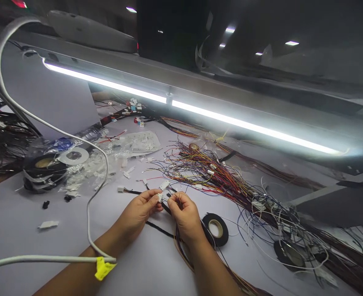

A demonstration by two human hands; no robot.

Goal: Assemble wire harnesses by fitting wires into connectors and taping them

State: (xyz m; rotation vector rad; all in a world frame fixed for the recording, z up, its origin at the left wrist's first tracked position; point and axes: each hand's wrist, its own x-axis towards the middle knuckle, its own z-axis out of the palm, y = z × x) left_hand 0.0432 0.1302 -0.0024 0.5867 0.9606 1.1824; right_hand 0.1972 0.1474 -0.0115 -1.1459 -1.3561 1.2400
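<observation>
Between the fingertips of my left hand (143, 209) is a small white connector housing (160, 197). My right hand (184, 213) pinches thin wires (178, 198) close to that connector; their ends are too small to make out. Another white connector (164, 185) lies just beyond my fingertips. A black-wrapped cable (159, 228) passes under both hands, and a white plug (120, 189) ends a dark lead to the left. Below my right wrist, more wires (181, 250) run toward the front edge of the view.
A black tape roll (217, 229) lies right of my right hand. Behind it spreads a large bundle of loose wires (224, 176). Plastic bags (46, 172) with tape and connectors sit at left. A white cable (104, 176) with a yellow tag (104, 268) loops across my left forearm. A lit tube (255, 127) hangs above.
</observation>
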